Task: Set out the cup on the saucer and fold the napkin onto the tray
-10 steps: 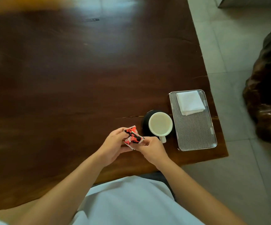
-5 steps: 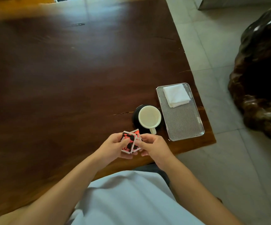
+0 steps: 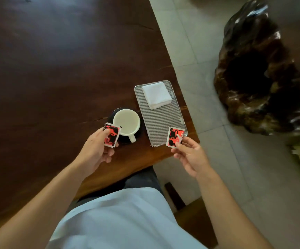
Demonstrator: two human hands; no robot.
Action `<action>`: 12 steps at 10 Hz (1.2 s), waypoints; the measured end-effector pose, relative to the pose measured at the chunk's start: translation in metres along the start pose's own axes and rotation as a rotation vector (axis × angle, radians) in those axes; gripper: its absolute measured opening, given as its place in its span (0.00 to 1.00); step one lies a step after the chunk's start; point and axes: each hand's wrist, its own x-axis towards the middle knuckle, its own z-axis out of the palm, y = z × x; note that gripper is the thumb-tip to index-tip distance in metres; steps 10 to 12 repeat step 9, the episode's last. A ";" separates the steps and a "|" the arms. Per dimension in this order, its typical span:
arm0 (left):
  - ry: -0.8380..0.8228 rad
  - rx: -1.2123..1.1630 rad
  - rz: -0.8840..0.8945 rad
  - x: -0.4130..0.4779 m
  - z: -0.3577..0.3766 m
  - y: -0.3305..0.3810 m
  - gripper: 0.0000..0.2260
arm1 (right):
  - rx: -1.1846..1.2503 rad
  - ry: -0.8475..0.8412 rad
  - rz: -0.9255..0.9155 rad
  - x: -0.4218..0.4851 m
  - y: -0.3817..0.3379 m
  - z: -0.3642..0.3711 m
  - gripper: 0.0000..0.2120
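A cream cup (image 3: 126,122) stands on a dark saucer (image 3: 113,113) near the table's right front corner, handle toward me. Right of it lies a ribbed metal tray (image 3: 163,123) with a folded white napkin (image 3: 156,95) at its far end. My left hand (image 3: 96,150) pinches a red and black packet (image 3: 111,134) just left of the cup. My right hand (image 3: 190,155) pinches a second red and black packet (image 3: 174,137) over the tray's near right corner.
The dark wooden table (image 3: 55,69) stretches far to the left and back; its right edge runs just past the tray. On the tiled floor (image 3: 199,51) to the right stands a large dark glossy carved stump (image 3: 260,74). A wooden seat (image 3: 190,218) is beneath me.
My hands held the packets together in front of the cup; now they have parted, the left beside the cup, the right over the tray's near corner, each with one packet.
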 end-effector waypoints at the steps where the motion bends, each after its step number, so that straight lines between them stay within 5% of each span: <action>1: -0.101 -0.083 -0.062 0.008 0.042 0.002 0.09 | -0.010 0.026 -0.012 0.016 -0.017 -0.019 0.11; 2: -0.166 -0.157 -0.098 0.023 0.085 -0.003 0.08 | -0.064 0.031 -0.007 0.044 -0.035 -0.029 0.10; 6: 0.309 0.159 -0.224 0.130 0.181 -0.040 0.12 | -0.713 -0.130 0.006 0.194 -0.043 -0.034 0.09; 8: 0.403 0.419 -0.292 0.144 0.189 -0.043 0.18 | -1.176 -0.134 -0.262 0.202 -0.045 -0.039 0.09; 9: 0.422 0.602 -0.290 0.147 0.189 -0.044 0.18 | -1.259 -0.119 -0.337 0.196 -0.049 -0.040 0.12; 12: 0.422 0.602 -0.290 0.147 0.189 -0.044 0.18 | -1.259 -0.119 -0.337 0.196 -0.049 -0.040 0.12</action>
